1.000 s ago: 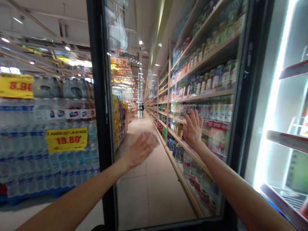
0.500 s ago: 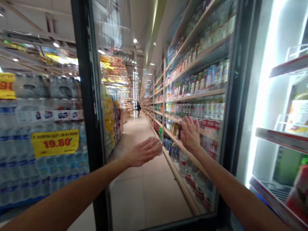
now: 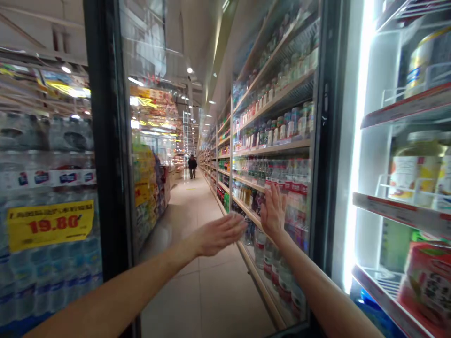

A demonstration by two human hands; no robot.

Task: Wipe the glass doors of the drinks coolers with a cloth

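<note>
A glass cooler door with a black frame stands swung out in front of me, and both my arms reach toward its pane. My left hand lies flat and slanted at the glass, fingers stretched and close together. A pale patch shows at its fingertips; I cannot tell whether it is a reflection or something thin under them. To its right, my right hand is raised with fingers extended, palm toward the pane, and holds nothing visible. Shelves of bottles show in the pane behind the hands.
At right is the lit cooler interior, with wire shelves, juice bottles and a red carton. Stacked water bottles stand at left under a yellow price sign. A distant person is in the aisle seen in the pane.
My view has turned right, so the door and water stack shift left and more of the cooler shows. My left hand has moved closer to my right hand, which stays raised at the pane.
</note>
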